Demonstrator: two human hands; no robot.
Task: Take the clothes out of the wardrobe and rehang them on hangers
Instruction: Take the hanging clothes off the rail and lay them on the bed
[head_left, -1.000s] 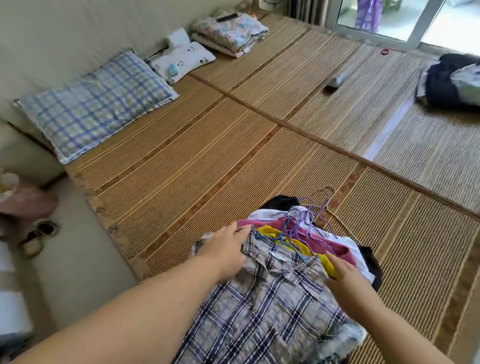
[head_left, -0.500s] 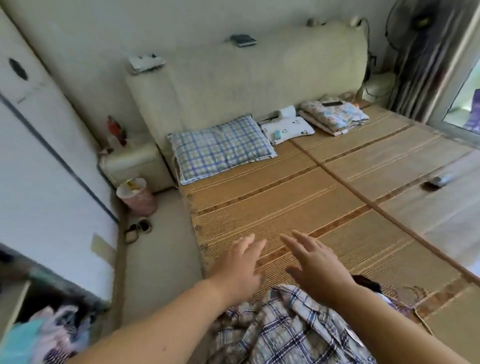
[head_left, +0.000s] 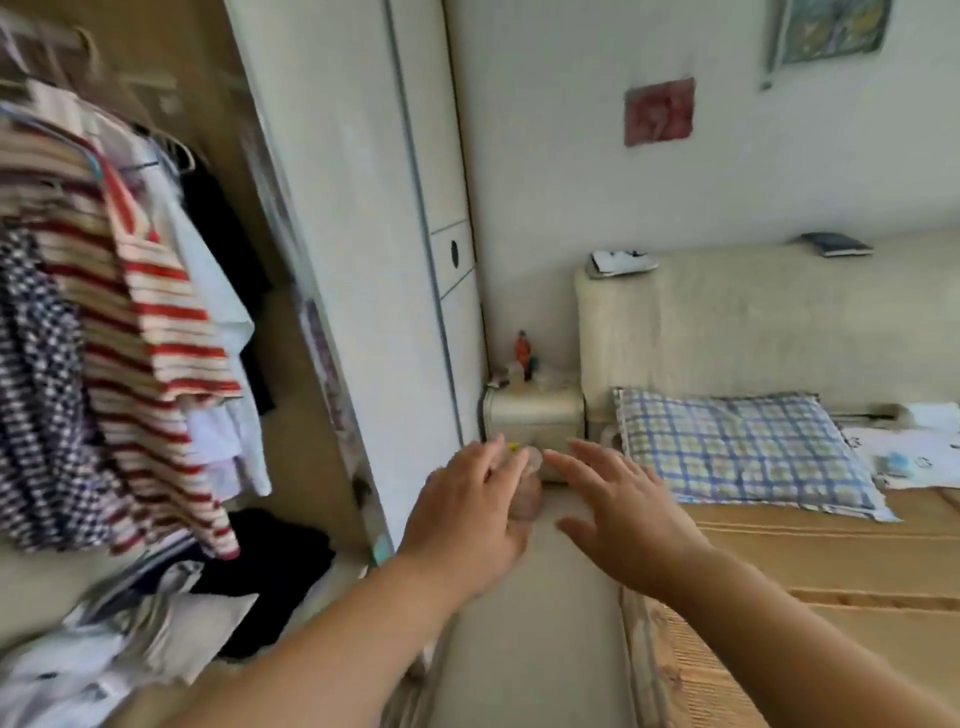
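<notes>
Between the wardrobe (head_left: 337, 234) and the bed (head_left: 831, 571), your two hands hang in mid-air with nothing in them. Your left hand (head_left: 467, 519) and right hand (head_left: 623, 519) both have their fingers spread and relaxed; they are near each other but not touching.

A second ago they rested on the plaid shirt and the pile of clothes and hangers on the bed mat. That pile is out of view now, because your head has swung left toward the open wardrobe. I judge that batch is laid down and you are going back for more.

What remains hangs on the rail to your left: a red-striped shirt (head_left: 145, 338), a dark dotted garment (head_left: 36, 389) beside it, and white pieces behind, all blurred. Below them a loose heap of dark and white clothes (head_left: 260, 577) lies on the wardrobe floor. Neither hand touches any of it yet; the left is nearer.
</notes>
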